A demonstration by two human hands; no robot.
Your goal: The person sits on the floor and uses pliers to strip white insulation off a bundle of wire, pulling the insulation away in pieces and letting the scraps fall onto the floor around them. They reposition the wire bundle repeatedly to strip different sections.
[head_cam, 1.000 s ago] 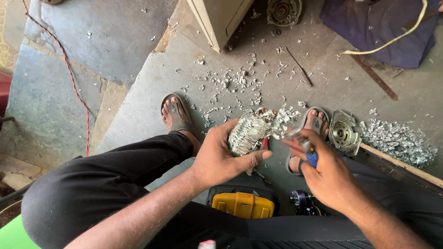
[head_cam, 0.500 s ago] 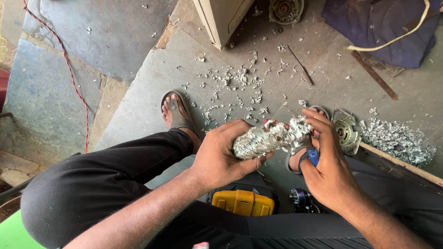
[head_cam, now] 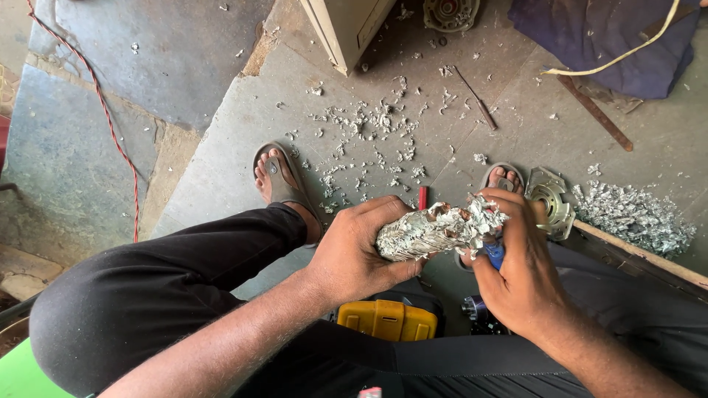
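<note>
Grey stone floor (head_cam: 221, 169) strewn with metal shavings (head_cam: 369, 125)

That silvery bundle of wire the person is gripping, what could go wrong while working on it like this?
The wire bundle has ragged, frayed ends, and both bare hands, left hand and right hand, close around it, so cuts seem possible. The right hand also holds a blue-handled tool close to the left fingers; a slip might jab them. Sharp-looking metal scraps litter the floor near the open-toed sandal, so a toe could get nicked.
</note>
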